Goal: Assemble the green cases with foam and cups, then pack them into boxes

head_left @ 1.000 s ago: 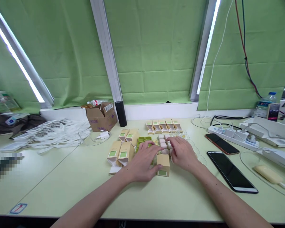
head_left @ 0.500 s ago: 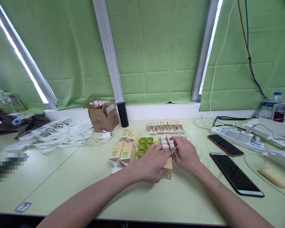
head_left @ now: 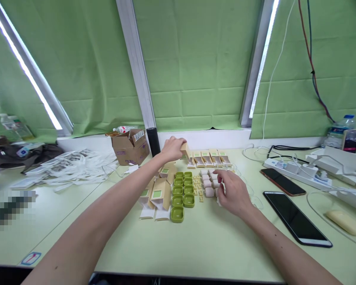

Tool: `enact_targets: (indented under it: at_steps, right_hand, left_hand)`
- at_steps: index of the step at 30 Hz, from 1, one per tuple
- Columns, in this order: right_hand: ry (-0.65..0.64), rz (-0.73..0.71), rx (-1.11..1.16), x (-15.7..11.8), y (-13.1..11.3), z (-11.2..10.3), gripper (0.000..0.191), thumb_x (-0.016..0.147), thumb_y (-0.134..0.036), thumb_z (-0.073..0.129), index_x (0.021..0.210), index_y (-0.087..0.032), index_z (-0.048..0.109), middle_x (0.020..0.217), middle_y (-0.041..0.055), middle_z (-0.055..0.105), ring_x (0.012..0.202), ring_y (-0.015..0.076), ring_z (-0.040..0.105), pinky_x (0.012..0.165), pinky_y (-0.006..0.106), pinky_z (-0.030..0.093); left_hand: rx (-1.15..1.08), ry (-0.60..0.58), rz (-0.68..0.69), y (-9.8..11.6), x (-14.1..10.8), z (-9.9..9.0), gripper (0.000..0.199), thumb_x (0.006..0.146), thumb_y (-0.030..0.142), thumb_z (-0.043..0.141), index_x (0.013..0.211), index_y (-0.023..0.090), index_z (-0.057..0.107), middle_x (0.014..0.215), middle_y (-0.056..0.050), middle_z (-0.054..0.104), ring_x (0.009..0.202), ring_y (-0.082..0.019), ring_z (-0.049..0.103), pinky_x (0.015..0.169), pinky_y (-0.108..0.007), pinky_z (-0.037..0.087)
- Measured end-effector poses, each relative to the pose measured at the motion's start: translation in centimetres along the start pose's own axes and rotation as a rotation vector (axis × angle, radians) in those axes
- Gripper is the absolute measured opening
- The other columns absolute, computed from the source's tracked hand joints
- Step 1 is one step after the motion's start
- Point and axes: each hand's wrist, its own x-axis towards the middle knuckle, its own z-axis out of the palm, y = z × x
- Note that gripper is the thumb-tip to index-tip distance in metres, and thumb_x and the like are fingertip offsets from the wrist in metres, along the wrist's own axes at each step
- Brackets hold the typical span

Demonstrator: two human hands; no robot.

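My left hand (head_left: 173, 148) is closed on a small box (head_left: 184, 151), fingers and thumb wrapped about it, at the left end of the row of boxes (head_left: 207, 159) along the back of the table (head_left: 219, 245). My right hand (head_left: 233, 192) is half curled beside the pale blocks (head_left: 207, 184); I see nothing in it, but its fingertips are partly hidden, so I cannot tell whether it has hold of anything.

If I push the small box sideways, I could shove the row askew, since it sits so close to the nearest one. Squeezing too hard might dent it, for it looks like thin card. My left forearm crosses over the open boxes (head_left: 161, 194), and dropping my elbow could knock them into the green cups (head_left: 177, 201). A careless right wrist could scatter the blocks or the little yellow clips (head_left: 197, 185).

For room, the black cylinder (head_left: 153, 141) crowds my left wrist, and the white ledge (head_left: 219, 139) stops me behind. The widest free stretch is the bare tabletop towards the front edge, between my forearms; on the right, the big phone (head_left: 296, 217) limits my arm.
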Motion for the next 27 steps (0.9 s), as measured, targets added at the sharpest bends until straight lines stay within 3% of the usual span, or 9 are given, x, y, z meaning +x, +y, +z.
enact_targets:
  at_steps: [5, 10, 16, 21, 24, 27]
  right_hand:
    - [-0.005, -0.006, 0.005, 0.0, 0.0, 0.0, 0.049, 0.075, -0.005, 0.053, 0.121, -0.021, 0.058, 0.091, 0.0051, 0.068, 0.083, 0.0264, 0.061, 0.073, 0.038, 0.043]
    - [-0.013, -0.016, 0.022, 0.0, -0.1, 0.0, 0.050, 0.075, -0.006, 0.053, 0.122, -0.020, 0.058, 0.091, 0.0049, 0.068, 0.083, 0.0263, 0.060, 0.074, 0.038, 0.043]
    - [-0.024, -0.032, 0.023, 0.0, -0.2, 0.0, 0.052, 0.074, -0.006, 0.053, 0.125, -0.019, 0.058, 0.094, 0.0057, 0.070, 0.084, 0.0265, 0.061, 0.076, 0.039, 0.043]
    - [-0.044, -0.033, 0.023, -0.1, 0.1, 0.2, 0.052, 0.075, -0.006, 0.054, 0.126, -0.019, 0.058, 0.095, 0.0058, 0.070, 0.084, 0.0262, 0.061, 0.077, 0.039, 0.044]
    - [-0.034, -0.036, 0.018, -0.1, 0.0, 0.0, 0.051, 0.076, -0.006, 0.054, 0.125, -0.019, 0.058, 0.094, 0.0057, 0.069, 0.083, 0.0264, 0.061, 0.076, 0.039, 0.044]
    - [-0.021, -0.046, 0.020, -0.1, -0.3, -0.2, 0.051, 0.077, -0.006, 0.053, 0.126, -0.019, 0.057, 0.096, 0.0062, 0.070, 0.083, 0.0261, 0.061, 0.076, 0.039, 0.043]
  left_hand:
    - [0.071, -0.033, -0.094, -2.6, 2.8, 4.2, 0.055, 0.082, 0.013, 0.068, 0.136, 0.021, 0.064, 0.128, -0.016, 0.073, 0.131, -0.038, 0.053, 0.107, -0.049, 0.040]
    - [0.106, -0.035, -0.130, -3.4, 4.0, 7.5, 0.049, 0.089, 0.012, 0.067, 0.137, 0.022, 0.062, 0.130, -0.014, 0.073, 0.134, -0.036, 0.053, 0.111, -0.053, 0.040]
    - [0.167, -0.066, -0.160, -3.4, 4.6, 10.1, 0.041, 0.102, 0.038, 0.070, 0.137, 0.017, 0.063, 0.138, -0.012, 0.066, 0.120, -0.028, 0.068, 0.101, -0.051, 0.061]
    - [0.206, -0.108, -0.161, -3.2, 4.1, 10.9, 0.041, 0.103, 0.039, 0.070, 0.137, 0.017, 0.063, 0.138, -0.012, 0.066, 0.119, -0.028, 0.069, 0.099, -0.050, 0.061]
    - [0.222, -0.103, -0.134, -2.8, 3.8, 10.3, 0.047, 0.098, 0.030, 0.072, 0.142, 0.019, 0.060, 0.143, -0.015, 0.062, 0.134, -0.034, 0.058, 0.108, -0.054, 0.052]
    - [0.236, -0.109, -0.077, -2.2, 3.3, 9.5, 0.052, 0.090, 0.019, 0.069, 0.142, 0.020, 0.062, 0.150, -0.017, 0.056, 0.140, -0.036, 0.049, 0.114, -0.051, 0.040]
